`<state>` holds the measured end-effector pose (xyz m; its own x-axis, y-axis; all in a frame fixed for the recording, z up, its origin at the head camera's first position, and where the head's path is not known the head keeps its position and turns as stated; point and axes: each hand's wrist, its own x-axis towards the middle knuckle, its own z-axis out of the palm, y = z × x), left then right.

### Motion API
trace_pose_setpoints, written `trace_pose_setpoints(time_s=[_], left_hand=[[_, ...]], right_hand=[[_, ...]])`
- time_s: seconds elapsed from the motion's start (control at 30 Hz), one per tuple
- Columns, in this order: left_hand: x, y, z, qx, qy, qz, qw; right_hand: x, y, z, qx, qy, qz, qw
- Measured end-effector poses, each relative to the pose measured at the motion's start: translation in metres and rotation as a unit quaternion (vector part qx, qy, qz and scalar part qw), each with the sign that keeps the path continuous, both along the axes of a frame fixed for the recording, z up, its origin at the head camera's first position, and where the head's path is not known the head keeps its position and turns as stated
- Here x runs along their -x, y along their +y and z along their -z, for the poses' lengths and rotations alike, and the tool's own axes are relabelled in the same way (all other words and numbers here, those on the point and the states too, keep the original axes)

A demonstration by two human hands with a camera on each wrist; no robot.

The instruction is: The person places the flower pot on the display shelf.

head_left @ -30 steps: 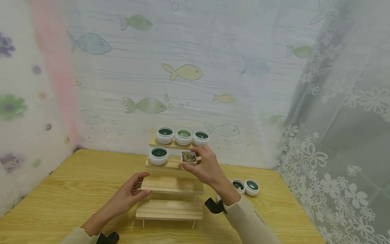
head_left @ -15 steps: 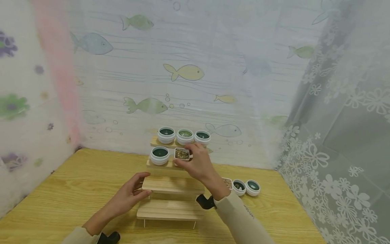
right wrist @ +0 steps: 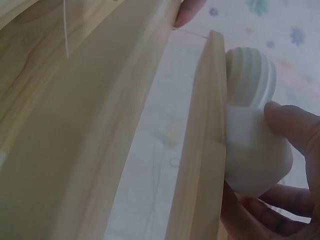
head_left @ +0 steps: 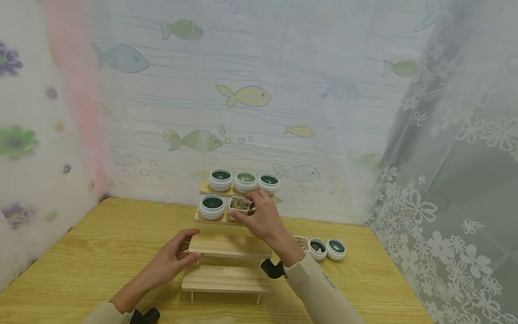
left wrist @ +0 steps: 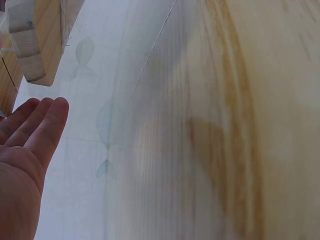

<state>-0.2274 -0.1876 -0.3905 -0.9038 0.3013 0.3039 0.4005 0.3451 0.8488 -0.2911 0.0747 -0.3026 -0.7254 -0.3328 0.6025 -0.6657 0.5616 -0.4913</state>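
Observation:
My right hand (head_left: pixel 263 216) pinches a small square white bowl (head_left: pixel 239 204) filled with brown and greenish bits. In the right wrist view this bowl (right wrist: pixel 255 150) stands against the second shelf from the top (right wrist: pixel 200 140), beside a ribbed round white pot (right wrist: pixel 250 75). That round pot (head_left: pixel 212 207) has a dark green inside. My left hand (head_left: pixel 174 254) grips the left end of the tiered wooden stand (head_left: pixel 228 245), thumb at the front edge of the third shelf. In the left wrist view, several straight fingers of my left hand (left wrist: pixel 37 130) show near a shelf end (left wrist: pixel 32 50).
Three round white pots, the middle one (head_left: pixel 245 181) light green inside, line the top shelf (head_left: pixel 206 187). Right of the stand, another square bowl (head_left: pixel 301 243) and two round pots, one farther right (head_left: pixel 336 249), stand on the wooden table (head_left: pixel 364 279). A fish-patterned curtain (head_left: pixel 162 103) hangs behind.
My right hand has moved left with the square bowl, bringing it beside the round pot on the second shelf. My left hand has stayed at the stand. The square bowl on the table has come into view.

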Motion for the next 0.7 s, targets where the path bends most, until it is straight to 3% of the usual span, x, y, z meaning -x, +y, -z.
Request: trace_pose_setpoints(time_s=[0.47, 0.7], left_hand=[[0.000, 0.002, 0.001, -0.004, -0.002, 0.005, 1.0000], [-0.001, 0.001, -0.001, 0.000, 0.006, 0.004, 1.0000]], right_hand=[[-0.011, 0.040, 0.010, 0.059, -0.001, -0.012, 0.998], [-0.021, 0.072, 0.018, 0.062, 0.013, 0.008, 0.998]])
